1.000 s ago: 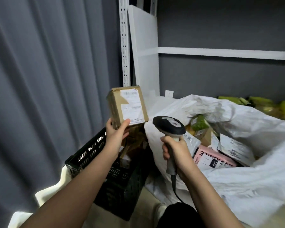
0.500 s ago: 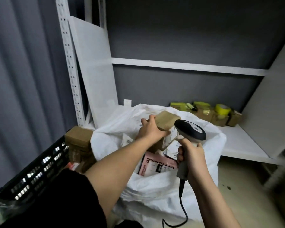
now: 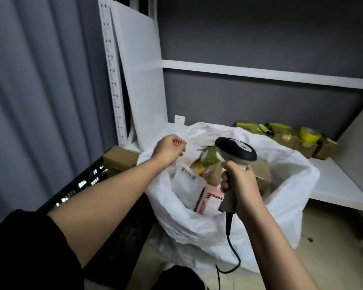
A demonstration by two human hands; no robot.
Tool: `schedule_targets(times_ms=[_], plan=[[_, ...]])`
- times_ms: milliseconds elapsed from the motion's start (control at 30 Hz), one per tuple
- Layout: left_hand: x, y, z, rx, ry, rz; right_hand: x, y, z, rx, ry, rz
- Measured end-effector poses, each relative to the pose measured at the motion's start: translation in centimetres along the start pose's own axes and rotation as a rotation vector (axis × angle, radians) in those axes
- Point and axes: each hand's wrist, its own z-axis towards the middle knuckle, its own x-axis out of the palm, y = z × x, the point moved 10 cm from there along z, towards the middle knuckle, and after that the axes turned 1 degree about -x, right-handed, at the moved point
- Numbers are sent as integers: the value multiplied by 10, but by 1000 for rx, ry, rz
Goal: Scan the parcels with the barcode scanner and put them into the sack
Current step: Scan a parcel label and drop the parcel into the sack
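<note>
The white sack stands open in front of me, holding several parcels: a brown box, a pink parcel, a white mailer and a green packet. My left hand hovers over the sack's left rim with its fingers loosely curled and holds nothing. My right hand grips the handle of the barcode scanner, whose black head sits above the sack's mouth. A black crate to the left holds a brown parcel.
A white shelf runs behind and right of the sack, with small boxes and a yellow tape roll at its back. A grey curtain hangs on the left. The scanner's cable dangles in front of the sack.
My left hand carried the brown box from above the crate into the sack, let go of it, and pulled back to the sack's left rim. The view swung right.
</note>
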Motion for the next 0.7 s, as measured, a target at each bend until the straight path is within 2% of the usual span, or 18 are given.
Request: schedule_targets(times_ms=[167, 333, 433, 533, 600, 700], plan=[[-143, 75, -3, -94, -229, 108, 134, -28, -25, 67, 347, 13], [-213, 202, -17, -349, -211, 247, 240, -102, -34, 174, 548, -21], [-221, 270, -17, -478, -128, 358, 274, -159, -18, 242, 537, -112], [-201, 328, -7, -559, 23, 359, 296, -210, 7, 294, 473, -170], [-180, 359, 5, -552, 126, 417, 303, -238, 30, 303, 414, -204], [-132, 389, 29, -443, 295, 577, 303, -265, 60, 319, 354, -266]])
